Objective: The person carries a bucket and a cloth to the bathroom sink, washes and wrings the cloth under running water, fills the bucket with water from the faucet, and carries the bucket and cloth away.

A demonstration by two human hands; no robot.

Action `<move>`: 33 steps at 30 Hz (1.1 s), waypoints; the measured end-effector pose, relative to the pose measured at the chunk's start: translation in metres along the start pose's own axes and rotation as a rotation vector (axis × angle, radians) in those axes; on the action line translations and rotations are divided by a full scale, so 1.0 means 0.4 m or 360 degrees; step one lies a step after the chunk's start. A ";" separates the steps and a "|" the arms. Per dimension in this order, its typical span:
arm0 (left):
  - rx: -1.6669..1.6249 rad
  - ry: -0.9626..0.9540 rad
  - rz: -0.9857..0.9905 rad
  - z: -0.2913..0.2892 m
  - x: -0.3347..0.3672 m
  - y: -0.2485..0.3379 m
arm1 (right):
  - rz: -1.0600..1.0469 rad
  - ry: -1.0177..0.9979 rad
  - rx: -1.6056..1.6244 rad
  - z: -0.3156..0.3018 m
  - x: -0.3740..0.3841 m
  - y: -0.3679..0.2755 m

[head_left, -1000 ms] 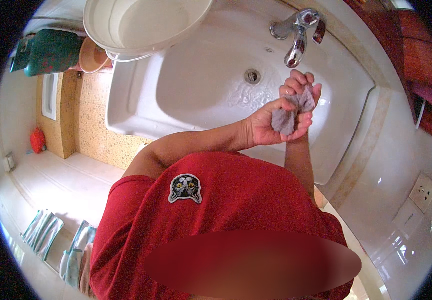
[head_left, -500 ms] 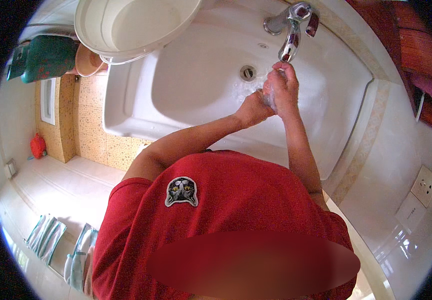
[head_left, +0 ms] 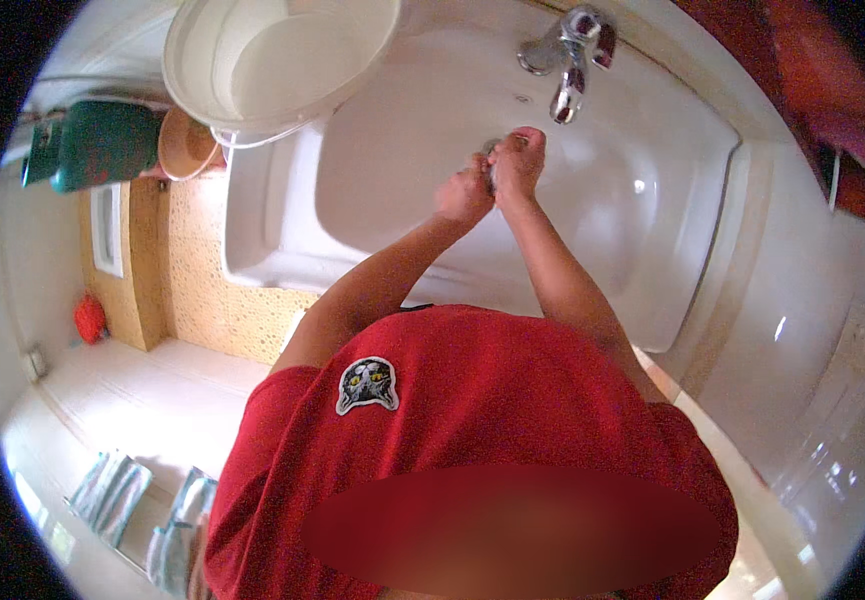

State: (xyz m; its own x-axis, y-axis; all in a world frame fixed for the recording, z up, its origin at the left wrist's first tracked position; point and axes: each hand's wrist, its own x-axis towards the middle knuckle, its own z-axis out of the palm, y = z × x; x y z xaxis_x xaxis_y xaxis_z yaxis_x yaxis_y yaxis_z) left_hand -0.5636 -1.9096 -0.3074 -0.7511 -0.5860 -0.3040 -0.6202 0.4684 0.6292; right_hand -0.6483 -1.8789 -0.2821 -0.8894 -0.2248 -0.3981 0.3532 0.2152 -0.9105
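Both of my hands are close together over the white sink [head_left: 392,170], just in front of the tap. My left hand [head_left: 465,192] has its fingers curled, and its fingertips meet my right hand [head_left: 518,165], which is also closed. Between them shows a small greyish patch that is too blurred to name. Part of the drain is hidden behind the hands. The chrome tap [head_left: 569,85] stands at the back of the sink, its spout a little beyond my right hand. No water stream shows beneath it.
A white bucket [head_left: 242,110] with a handle sits at the sink's back left, containing pale liquid. Further left are a green container [head_left: 107,145] and an orange-brown basin [head_left: 184,150]. Striped towels [head_left: 110,497] hang at lower left. A wall socket [head_left: 862,340] is at right.
My hands have moved left and slightly back from under the spout to over the drain, staying together. The splashing water around them no longer shows. The whole view has shifted slightly.
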 end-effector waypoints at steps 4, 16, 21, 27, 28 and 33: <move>-0.0234 0.0320 0.0039 -0.088 -0.077 -0.102 | -0.1063 -0.0242 -0.0962 0.023 -0.107 -0.025; -0.1979 0.0511 0.0277 -0.476 -0.331 -0.148 | -0.2324 -0.0681 -0.0655 0.185 -0.284 -0.388; -0.1947 0.0744 0.0764 -0.616 -0.322 -0.053 | -0.2329 -0.0615 -0.0958 0.250 -0.272 -0.348; -0.1507 0.0804 0.0983 -0.720 -0.303 -0.073 | -0.1946 -0.0680 -0.0758 0.160 -0.329 -0.376; -0.1434 0.0783 0.0948 -0.725 -0.302 -0.078 | -0.1788 -0.0725 -0.0711 0.132 -0.340 -0.387; -0.0241 0.0828 0.0984 -0.770 -0.241 0.039 | -0.1453 -0.0831 -0.0641 -0.009 -0.336 -0.385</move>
State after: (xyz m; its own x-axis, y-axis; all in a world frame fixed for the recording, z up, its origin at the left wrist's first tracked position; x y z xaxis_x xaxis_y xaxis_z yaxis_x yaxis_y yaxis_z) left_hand -0.4313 -2.0495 -0.0479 -0.7230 -0.5006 0.4762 -0.0639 0.7347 0.6754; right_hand -0.5841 -1.8784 -0.0881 -0.5031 -0.8049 0.3146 -0.5714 0.0366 -0.8199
